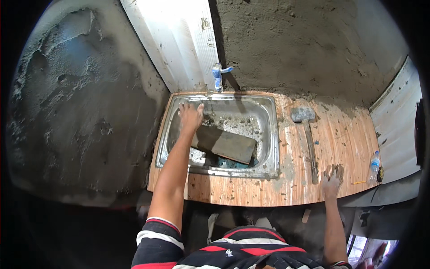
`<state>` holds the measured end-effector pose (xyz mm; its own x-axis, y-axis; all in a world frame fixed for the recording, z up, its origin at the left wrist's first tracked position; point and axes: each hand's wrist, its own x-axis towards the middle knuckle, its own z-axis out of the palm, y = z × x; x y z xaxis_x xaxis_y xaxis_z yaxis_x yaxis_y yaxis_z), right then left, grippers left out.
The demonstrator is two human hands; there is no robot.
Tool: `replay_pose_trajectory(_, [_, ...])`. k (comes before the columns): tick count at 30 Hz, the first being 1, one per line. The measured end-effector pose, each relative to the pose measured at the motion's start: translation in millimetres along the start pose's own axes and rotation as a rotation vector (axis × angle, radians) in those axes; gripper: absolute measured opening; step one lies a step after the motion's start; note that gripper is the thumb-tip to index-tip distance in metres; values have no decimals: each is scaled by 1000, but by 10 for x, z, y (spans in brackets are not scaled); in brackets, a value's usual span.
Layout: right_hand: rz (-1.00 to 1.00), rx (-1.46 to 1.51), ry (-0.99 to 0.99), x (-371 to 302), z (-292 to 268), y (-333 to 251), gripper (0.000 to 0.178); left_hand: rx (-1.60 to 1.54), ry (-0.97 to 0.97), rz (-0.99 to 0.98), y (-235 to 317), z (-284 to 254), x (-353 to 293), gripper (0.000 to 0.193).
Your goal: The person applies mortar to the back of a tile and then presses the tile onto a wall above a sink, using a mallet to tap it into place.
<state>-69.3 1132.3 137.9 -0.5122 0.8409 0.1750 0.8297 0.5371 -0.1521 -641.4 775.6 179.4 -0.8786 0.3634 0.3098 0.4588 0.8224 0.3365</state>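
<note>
My left hand (191, 117) is over the left part of a steel sink (275, 134), its fingers apart and nothing held. Whether it touches the basin wall is hard to tell. Just right of it a grey-brown rectangular slab (229, 144) lies slantwise in the basin, among crumbs of mortar. My right hand (332, 180) rests at the counter's front edge with dusty fingers spread. Left of that hand lies a hammer (309, 143), its blocky grey head toward the back wall and its handle pointing toward me.
Wood-patterned counter (286, 188) surrounds the sink, spattered with mortar. A blue-and-white tap (218, 77) juts out behind the basin, beside a white panel (179, 40). At the right end stand a plastic bottle (374, 165) and a small black-and-yellow item (380, 174). Rough plastered walls (286, 49) enclose the corner.
</note>
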Motion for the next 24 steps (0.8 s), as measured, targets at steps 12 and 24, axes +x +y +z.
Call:
replay_pose_trajectory(12, [-96, 84, 124, 12, 205, 172, 56, 141, -78, -212, 543, 967, 827, 97])
replay_pose_trajectory(24, [-118, 81, 119, 43, 170, 133, 52, -62, -582, 117, 1628, 617, 258, 78])
